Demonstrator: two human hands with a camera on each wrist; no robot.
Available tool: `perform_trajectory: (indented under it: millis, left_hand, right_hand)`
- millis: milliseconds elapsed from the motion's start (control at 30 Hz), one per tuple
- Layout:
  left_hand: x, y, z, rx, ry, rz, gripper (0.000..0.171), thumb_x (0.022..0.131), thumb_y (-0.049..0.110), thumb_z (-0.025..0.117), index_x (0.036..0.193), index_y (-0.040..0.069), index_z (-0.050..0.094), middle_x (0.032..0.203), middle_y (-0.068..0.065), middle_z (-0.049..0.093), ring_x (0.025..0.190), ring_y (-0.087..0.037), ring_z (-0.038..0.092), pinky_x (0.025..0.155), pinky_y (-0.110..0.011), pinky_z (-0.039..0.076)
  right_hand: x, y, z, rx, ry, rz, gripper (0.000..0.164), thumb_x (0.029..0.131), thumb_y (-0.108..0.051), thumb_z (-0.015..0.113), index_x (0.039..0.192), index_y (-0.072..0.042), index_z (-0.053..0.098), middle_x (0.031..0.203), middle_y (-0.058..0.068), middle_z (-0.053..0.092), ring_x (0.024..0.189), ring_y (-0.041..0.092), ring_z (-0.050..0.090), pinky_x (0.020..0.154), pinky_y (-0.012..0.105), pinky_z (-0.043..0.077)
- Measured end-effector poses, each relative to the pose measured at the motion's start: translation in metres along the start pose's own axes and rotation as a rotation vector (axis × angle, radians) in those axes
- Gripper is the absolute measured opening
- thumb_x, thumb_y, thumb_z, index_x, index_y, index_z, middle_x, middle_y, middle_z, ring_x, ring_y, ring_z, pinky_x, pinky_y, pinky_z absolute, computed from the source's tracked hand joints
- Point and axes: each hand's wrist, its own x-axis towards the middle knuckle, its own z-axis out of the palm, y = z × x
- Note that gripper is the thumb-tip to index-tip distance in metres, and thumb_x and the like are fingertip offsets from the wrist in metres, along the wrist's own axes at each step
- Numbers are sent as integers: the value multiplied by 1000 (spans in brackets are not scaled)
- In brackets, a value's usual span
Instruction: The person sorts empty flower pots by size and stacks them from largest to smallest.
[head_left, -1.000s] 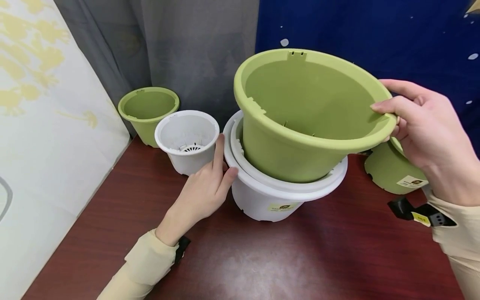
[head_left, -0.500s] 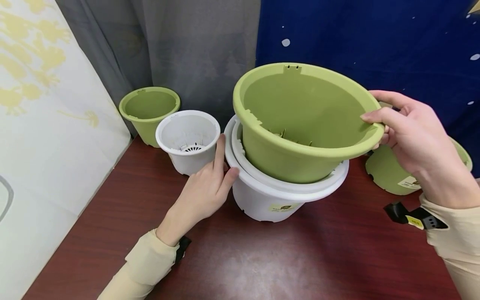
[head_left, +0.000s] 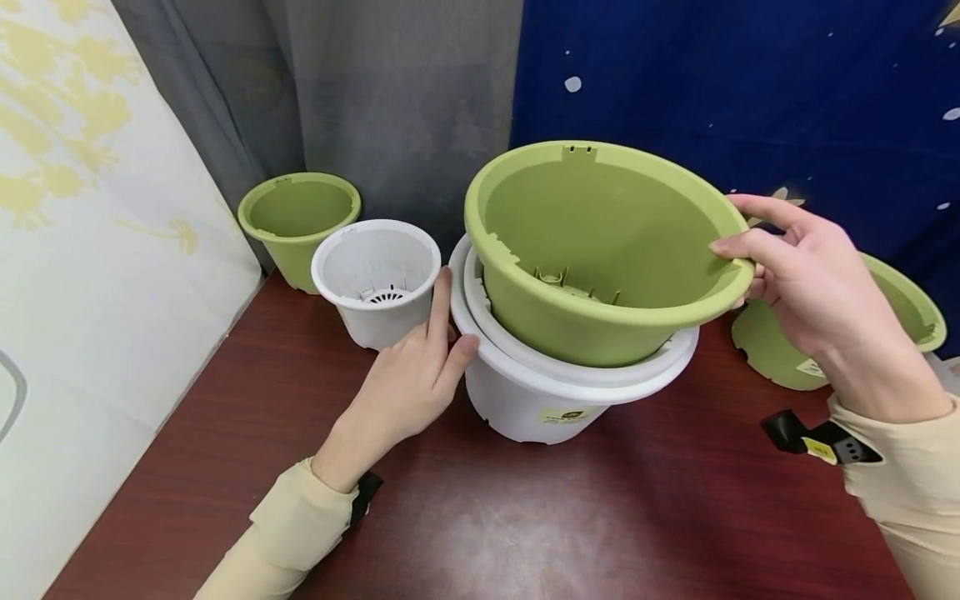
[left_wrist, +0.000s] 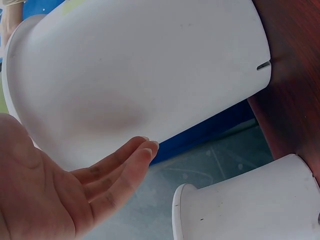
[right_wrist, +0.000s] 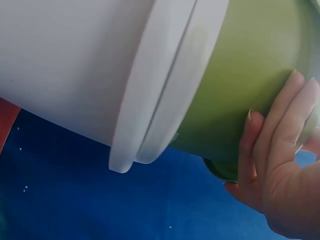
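In the head view my right hand (head_left: 821,287) pinches the right rim of a large green flower pot (head_left: 570,325), thumb inside and fingers outside. The pot leans, its lower part inside two nested white flower pots (head_left: 517,400); its right rim is raised above theirs. Two white rims sit close together in the right wrist view, beside the green wall (right_wrist: 240,75). My left hand (head_left: 408,383) touches the left rim of the white stack, index finger extended. The left wrist view has its fairly straight fingers (left_wrist: 120,185) against the white wall (left_wrist: 140,65).
A smaller white pot (head_left: 375,321) stands just left of the stack, a small green pot (head_left: 296,250) behind it. Another green pot (head_left: 776,346) is at the right behind my right hand. Curtains (head_left: 405,100) hang behind the dark red table (head_left: 510,517).
My right hand has moved down and left, lowering the green pot's raised rim, so the pot sits deeper and tilts less over the white ones. The left hand stays put.
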Motion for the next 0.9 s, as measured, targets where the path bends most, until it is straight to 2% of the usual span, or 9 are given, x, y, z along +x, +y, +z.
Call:
perform_trajectory:
  millis: [267,433,667,900]
  left_hand:
    - [0,0,0,-9,-8,-8,85,100,71,11,162,16,-9,122,-24,64,110,-33,64,77,-53,52]
    - [0,-1,0,-12,-13,-13,84,100,70,12,162,17,-10,120,-24,65,108,-33,65,76,-53,52]
    - [-1,-1,0,-13,-14,-17,84,100,70,13,162,18,-10,115,-23,66,106,-32,65,74,-52,52]
    - [-2,-2,0,-11,-14,-14,83,101,69,14,162,18,-11,127,-23,62,111,-32,64,76,-53,52]
  right_hand:
    - [-2,7,0,-17,-36,27,53,92,11,62,139,-6,46,76,7,72,48,13,60,45,23,45]
    - [-4,11,2,-71,-38,33,55,92,9,64,141,-7,44,72,5,71,47,11,56,45,21,44]
    - [-4,17,2,-47,-75,42,55,92,11,63,140,-6,43,67,7,70,46,14,58,45,22,44]
    - [-4,25,2,-67,-92,55,57,92,10,63,142,-6,40,62,7,68,43,15,57,42,21,40]
